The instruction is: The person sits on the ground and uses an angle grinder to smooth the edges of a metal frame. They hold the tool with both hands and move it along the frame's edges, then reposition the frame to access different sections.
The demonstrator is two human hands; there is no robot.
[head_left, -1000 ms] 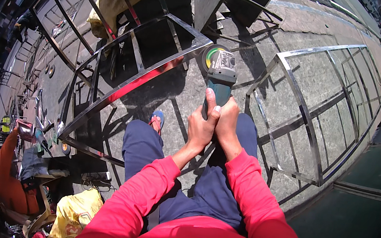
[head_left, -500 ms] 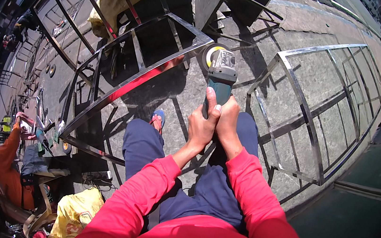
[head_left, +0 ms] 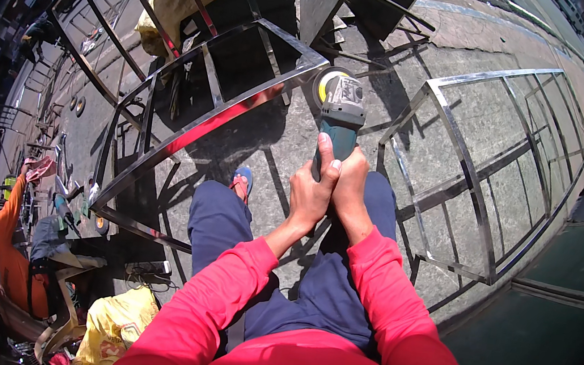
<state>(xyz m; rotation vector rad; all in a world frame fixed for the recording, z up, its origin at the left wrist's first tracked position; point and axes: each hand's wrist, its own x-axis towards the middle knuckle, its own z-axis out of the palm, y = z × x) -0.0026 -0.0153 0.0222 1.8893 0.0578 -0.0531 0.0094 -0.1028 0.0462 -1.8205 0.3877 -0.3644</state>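
Note:
Both my hands are wrapped round the teal-and-grey body of an angle grinder, held out in front of me between my knees. My left hand grips its near end from the left, thumb along the top. From the other side my right hand closes on the same handle, its fingers partly hidden. The grinder's round disc, with a yellow centre, is beside the near corner of a shiny metal frame; I cannot tell whether they touch. That frame's long bar shows a red reflection.
A second metal frame stands on the concrete to the right. At lower left sits a person in an orange top, arm raised with a pink cloth. A yellow bag lies closer to me. Dark panels stand ahead.
The grinder and my hands have barely shifted. The person at the left has moved the raised arm and the pink cloth upward.

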